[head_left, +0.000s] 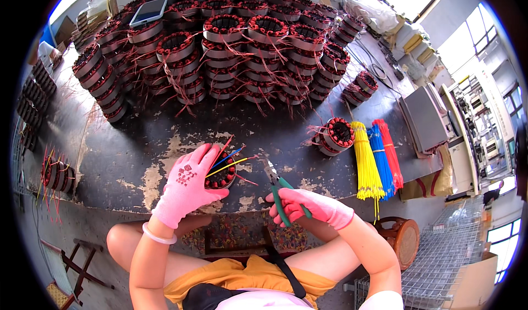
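My left hand (190, 181), in a pink glove, grips a motor stator (224, 175) at the table's near edge, thumb on its near side and fingers along its far left. Red, blue and yellow wires (226, 160) stick out of the stator beside my fingertips. A pair of pliers (279, 197) with green handles is in my right hand (305, 204), also gloved in pink. The handles are spread, and the metal jaws point away from me, to the right of the stator and apart from it. Part of the stator is hidden behind my left hand.
Tall stacks of stators (225, 51) fill the back of the worn dark table (137, 150), a phone (148, 12) on top. Two or so stators (336, 136) stand at right beside yellow (366, 161), blue (380, 159) and red (389, 153) wire bundles. A wooden stool (401, 241) is right.
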`<state>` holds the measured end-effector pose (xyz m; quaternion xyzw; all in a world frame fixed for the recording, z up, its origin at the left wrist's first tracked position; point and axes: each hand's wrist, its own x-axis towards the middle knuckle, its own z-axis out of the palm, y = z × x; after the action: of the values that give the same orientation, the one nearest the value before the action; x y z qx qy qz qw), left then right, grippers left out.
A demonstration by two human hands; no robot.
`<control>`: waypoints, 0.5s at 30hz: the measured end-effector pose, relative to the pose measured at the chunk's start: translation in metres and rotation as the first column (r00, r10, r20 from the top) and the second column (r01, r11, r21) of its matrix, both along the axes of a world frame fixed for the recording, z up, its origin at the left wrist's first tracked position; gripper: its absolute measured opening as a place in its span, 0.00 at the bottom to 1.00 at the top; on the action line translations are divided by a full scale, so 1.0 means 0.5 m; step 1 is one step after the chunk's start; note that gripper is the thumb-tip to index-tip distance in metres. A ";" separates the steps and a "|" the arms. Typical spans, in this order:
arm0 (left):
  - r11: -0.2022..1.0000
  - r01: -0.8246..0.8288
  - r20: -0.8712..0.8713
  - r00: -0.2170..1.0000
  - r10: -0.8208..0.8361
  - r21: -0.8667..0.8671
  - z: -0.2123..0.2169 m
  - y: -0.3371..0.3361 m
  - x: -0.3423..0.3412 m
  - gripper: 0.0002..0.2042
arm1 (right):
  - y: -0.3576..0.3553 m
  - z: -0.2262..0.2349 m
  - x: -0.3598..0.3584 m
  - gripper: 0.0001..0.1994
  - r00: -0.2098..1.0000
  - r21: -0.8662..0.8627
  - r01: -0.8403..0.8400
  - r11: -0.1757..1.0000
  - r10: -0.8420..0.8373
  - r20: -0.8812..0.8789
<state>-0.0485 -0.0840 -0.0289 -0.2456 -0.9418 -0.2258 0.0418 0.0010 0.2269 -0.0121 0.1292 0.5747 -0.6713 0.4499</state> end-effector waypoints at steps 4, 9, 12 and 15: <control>1.000 0.022 0.055 0.998 -0.023 0.011 0.004 0.003 -0.004 0.48 | -0.019 -0.010 -0.018 0.31 0.997 0.034 -0.065 0.997 0.067 -0.047; 0.999 0.023 0.042 0.999 -0.024 0.026 -0.002 0.004 -0.006 0.48 | -0.038 0.002 -0.026 0.27 0.996 0.062 0.016 0.998 -0.011 -0.092; 0.999 0.020 0.032 0.999 -0.021 0.037 -0.005 0.001 -0.005 0.48 | -0.041 0.010 -0.035 0.26 0.988 0.104 0.002 0.995 0.013 -0.153; 0.999 0.019 0.027 0.999 -0.020 0.051 -0.004 0.003 -0.006 0.47 | -0.039 0.001 -0.047 0.25 0.985 0.153 -0.019 0.988 0.045 -0.169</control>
<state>-0.0513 -0.0825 -0.0308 -0.2504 -0.9339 -0.2533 0.0327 -0.0224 0.2072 -0.0114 0.0950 0.6625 -0.6272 0.3984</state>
